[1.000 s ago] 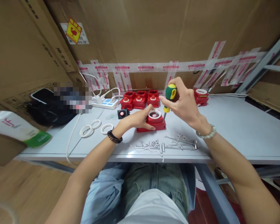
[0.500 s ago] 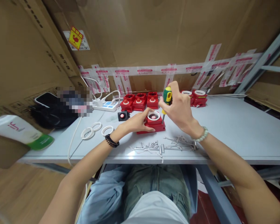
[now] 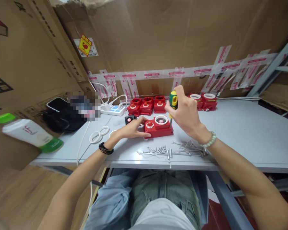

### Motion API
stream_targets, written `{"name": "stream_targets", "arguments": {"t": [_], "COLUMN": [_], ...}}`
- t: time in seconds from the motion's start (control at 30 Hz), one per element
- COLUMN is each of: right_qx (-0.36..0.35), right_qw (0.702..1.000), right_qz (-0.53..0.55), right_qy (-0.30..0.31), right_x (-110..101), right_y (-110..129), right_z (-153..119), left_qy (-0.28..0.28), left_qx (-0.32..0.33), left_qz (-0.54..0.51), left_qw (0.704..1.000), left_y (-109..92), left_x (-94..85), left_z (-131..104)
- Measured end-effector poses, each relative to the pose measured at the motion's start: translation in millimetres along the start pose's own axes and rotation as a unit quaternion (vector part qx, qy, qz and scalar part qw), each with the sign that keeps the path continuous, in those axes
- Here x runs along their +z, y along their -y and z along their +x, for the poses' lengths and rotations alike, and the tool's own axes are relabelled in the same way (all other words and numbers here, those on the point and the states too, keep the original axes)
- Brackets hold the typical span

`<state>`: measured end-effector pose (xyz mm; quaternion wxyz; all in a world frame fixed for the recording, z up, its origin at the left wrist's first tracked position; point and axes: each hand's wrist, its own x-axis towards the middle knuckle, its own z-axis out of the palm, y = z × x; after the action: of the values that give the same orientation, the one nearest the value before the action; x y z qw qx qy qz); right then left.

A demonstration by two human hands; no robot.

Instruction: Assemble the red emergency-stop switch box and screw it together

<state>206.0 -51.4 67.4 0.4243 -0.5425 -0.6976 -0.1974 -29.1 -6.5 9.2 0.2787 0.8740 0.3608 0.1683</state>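
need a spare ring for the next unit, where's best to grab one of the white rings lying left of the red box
Pinch the rim of the white ring from above: it lies flat on the table, its centre open for a fingertip. Come from the near side; the left hand is just to its right.

Landmark: red housing [image 3: 158, 127] with white ring on top, lying flat on grey table [image 3: 242, 134]. Left hand [image 3: 132, 128] pressed against housing's left end, fingers spread on it. Right hand [image 3: 186, 113] just right of housing, wrapped round green-and-yellow screwdriver [image 3: 172, 103], held upright, tip down at housing's right edge. In front of housing: loose metal screws [image 3: 172, 149]. Behind housing: row of red housings [image 3: 147, 106]. Left of housing: white rings [image 3: 99, 134], small black part [image 3: 129, 119], white power strip [image 3: 113, 110] further back.
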Motion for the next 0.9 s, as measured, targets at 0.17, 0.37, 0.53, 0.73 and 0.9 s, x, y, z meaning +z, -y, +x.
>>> {"name": "stream_targets", "arguments": {"t": [0.17, 0.37, 0.53, 0.73, 0.9], "right_qx": [0.002, -0.01, -0.026, -0.022, 0.041], "right_qw": [1.0, 0.999, 0.996, 0.964, 0.936], "right_qz": [0.005, 0.017, 0.069, 0.202, 0.343], "right_qy": [-0.023, -0.04, -0.041, -0.17, -0.06], "right_x": [10.1, 29.8, 33.9, -1.6, -4.3], "right_y": [-10.8, -24.9, -35.6, -28.3, -11.9], "right_z": [6.4, 17.8, 23.8, 21.3, -3.4], "left_qy": [-0.038, -0.108, -0.144, -0.145, -0.148], "left_qx": [0.001, -0.04, -0.046, -0.03, 0.009], "left_qz": [0.01, 0.078, 0.074, 0.055, 0.054], "left_qw": [0.999, 0.99, 0.986, 0.987, 0.988], "left_y": [0.0, -4.8, -10.3, -6.8, -5.3], "left_x": [12.4, 24.6, 33.7, 35.8, 36.9], "left_z": [12.0, 24.1, 27.2, 31.0, 36.7]}}
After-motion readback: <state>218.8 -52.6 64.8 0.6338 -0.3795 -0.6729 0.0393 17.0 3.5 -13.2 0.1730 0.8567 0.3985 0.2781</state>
